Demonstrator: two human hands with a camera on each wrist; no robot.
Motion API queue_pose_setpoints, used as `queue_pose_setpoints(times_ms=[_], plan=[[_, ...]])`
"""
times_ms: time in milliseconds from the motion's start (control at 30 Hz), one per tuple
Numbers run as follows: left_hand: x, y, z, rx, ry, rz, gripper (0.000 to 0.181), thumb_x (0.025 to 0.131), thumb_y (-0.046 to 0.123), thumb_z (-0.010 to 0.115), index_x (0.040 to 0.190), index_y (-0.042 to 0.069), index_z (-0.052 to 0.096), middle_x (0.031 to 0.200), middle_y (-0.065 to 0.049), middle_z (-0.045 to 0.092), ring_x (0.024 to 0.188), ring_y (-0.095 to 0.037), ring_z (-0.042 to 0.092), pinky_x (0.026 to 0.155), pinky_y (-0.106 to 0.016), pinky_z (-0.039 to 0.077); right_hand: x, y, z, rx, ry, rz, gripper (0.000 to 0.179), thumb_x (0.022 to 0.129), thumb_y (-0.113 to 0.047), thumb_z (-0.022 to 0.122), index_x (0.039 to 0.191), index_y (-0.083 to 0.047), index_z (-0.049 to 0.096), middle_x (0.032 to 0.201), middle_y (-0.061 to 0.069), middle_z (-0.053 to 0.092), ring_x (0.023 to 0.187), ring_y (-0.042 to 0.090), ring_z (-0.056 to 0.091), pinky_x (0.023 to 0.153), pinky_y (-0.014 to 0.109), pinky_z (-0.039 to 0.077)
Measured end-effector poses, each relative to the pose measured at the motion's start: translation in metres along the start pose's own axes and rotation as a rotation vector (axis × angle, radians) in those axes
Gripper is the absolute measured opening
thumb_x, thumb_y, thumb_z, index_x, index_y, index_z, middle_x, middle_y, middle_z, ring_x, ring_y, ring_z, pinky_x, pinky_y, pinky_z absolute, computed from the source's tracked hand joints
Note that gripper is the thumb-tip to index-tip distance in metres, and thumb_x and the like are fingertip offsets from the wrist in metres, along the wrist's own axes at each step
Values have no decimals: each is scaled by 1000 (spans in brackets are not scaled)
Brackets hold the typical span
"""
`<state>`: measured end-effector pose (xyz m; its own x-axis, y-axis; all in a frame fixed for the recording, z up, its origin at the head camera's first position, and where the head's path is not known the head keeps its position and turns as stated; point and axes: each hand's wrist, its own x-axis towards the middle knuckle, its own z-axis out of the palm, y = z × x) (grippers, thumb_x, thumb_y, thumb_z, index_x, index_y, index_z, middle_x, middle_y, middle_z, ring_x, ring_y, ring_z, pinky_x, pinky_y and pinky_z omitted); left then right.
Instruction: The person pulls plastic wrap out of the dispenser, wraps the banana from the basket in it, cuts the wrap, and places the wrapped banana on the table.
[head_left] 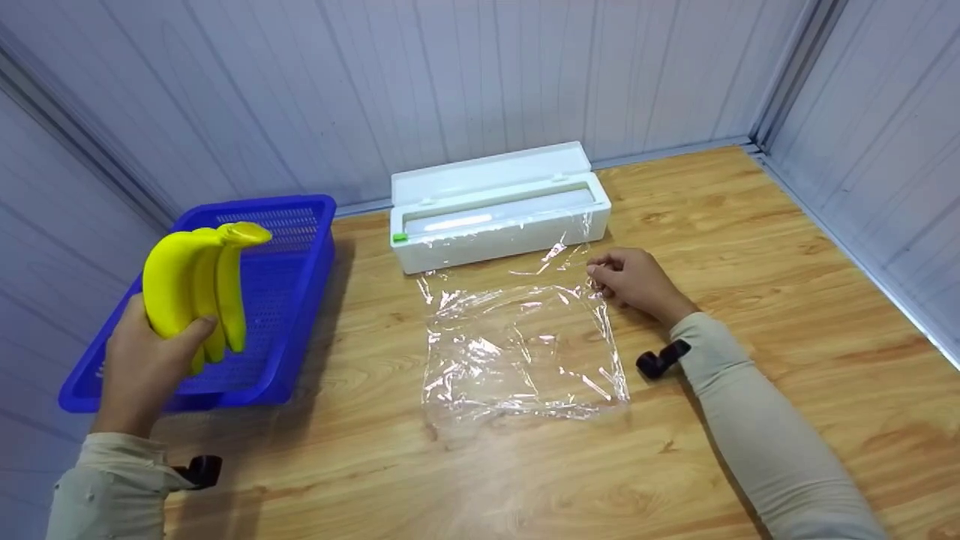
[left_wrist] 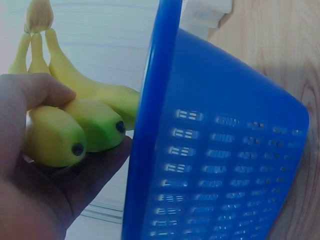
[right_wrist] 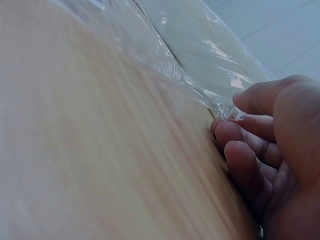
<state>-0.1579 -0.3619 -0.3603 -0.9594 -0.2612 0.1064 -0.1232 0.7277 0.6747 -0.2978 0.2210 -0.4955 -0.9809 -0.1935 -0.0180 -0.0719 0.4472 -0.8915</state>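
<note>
A bunch of yellow bananas (head_left: 196, 289) with greenish tips is gripped by my left hand (head_left: 146, 360), thumb across the front. Hand and bananas are above the near part of a blue plastic basket (head_left: 304, 322); the left wrist view shows the basket's slotted side close to them. On the right, my right hand (head_left: 637, 281) pinches the edge of a clear sheet of plastic wrap (head_left: 517, 345) between curled fingers and thumb. The wrap lies wrinkled on the table and runs up to a white wrap dispenser box (head_left: 510, 246), whose lid (head_left: 491, 171) stands raised.
A green piece (head_left: 400, 237) sits at the dispenser's left front corner. The wood-patterned table (head_left: 750, 247) meets pale panelled walls (head_left: 480, 75) behind and on the right. The basket stands by the left wall. Small black devices (head_left: 661, 360) are strapped to both wrists.
</note>
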Motion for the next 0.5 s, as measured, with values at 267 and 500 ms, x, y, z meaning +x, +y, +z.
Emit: queue_pose_setpoints(times_ms=[267,500], plan=[[0,4,4,-34,15,32,52,96,34,67,131,6,41,106,-12,53,75,-20,56,56,-27,52,1,0,2,0,-6,4,30,99,-24,65,116,1,69,87,14,67,67,14,62,52,26,53],[3,15,18,-74,43,69,46,96,32,67,128,8,44,104,-11,55,76,-21,57,57,-26,53,0,-1,0,-10,-3,0,30,99,-24,66,115,1,69,87,14,68,67,14,61,52,25,53]])
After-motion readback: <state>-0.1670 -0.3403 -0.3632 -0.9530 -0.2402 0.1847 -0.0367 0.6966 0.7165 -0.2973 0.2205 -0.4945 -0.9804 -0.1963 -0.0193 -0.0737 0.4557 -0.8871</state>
